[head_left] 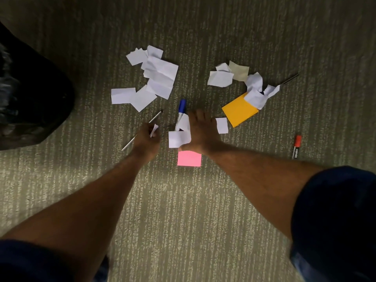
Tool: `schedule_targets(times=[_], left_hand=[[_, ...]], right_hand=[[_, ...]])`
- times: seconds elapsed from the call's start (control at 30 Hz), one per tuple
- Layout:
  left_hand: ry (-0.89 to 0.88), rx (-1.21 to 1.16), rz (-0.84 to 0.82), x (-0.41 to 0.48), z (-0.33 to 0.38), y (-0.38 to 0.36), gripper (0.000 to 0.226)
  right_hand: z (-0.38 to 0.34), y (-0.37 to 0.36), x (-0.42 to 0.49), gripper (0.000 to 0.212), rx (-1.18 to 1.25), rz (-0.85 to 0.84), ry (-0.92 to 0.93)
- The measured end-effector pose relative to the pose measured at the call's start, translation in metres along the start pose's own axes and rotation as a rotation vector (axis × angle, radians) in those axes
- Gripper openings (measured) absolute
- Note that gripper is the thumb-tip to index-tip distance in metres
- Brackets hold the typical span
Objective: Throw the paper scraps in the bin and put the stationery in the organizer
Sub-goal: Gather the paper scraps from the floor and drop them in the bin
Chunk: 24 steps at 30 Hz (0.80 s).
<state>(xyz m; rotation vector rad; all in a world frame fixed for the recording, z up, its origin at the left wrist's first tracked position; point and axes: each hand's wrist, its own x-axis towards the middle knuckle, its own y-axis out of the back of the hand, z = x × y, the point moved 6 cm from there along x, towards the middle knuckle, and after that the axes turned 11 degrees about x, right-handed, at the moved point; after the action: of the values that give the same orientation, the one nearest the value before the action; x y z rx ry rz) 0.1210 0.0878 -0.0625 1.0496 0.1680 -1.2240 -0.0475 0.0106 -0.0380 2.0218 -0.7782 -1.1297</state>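
White paper scraps lie on the carpet in a left heap (154, 78) and a right heap (244, 84). My left hand (145, 139) pinches a small white scrap (154, 130) just above a thin pencil (140, 131). My right hand (200, 133) holds a larger white scrap (180, 135) that covers part of a blue marker (181, 108). A pink sticky pad (189, 158) lies under my right wrist. An orange sticky pad (239, 111) sits to the right, half under scraps. A red marker (296, 146) lies far right. No organizer is in view.
A black bin bag (30, 98) fills the left edge. A second thin pencil (290, 78) pokes out past the right heap. One small white square scrap (222, 125) lies beside my right hand. Striped carpet runs all around.
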Motion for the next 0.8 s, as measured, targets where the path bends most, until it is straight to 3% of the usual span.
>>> schedule_targets(times=[0.1, 0.33, 0.43, 0.63, 0.8], left_hand=[[0.036, -0.094, -0.075, 0.001, 0.001, -0.012, 0.019], [0.047, -0.213, -0.099, 0.007, 0.004, -0.009, 0.019], [0.088, -0.246, -0.132, 0.009, 0.004, -0.005, 0.023], [-0.013, 0.009, -0.110, 0.006, 0.019, -0.007, 0.039], [-0.033, 0.119, -0.066, 0.002, 0.030, -0.013, 0.056]], right_hand=[[-0.003, -0.009, 0.004, 0.104, -0.097, 0.013, -0.032], [0.000, -0.012, 0.001, 0.053, 0.074, 0.044, -0.018], [0.004, -0.006, 0.001, 0.040, 0.110, 0.041, 0.008], [0.017, 0.011, -0.005, 0.046, 0.269, 0.128, -0.041], [0.057, 0.029, -0.011, 0.053, 0.198, 0.154, -0.100]])
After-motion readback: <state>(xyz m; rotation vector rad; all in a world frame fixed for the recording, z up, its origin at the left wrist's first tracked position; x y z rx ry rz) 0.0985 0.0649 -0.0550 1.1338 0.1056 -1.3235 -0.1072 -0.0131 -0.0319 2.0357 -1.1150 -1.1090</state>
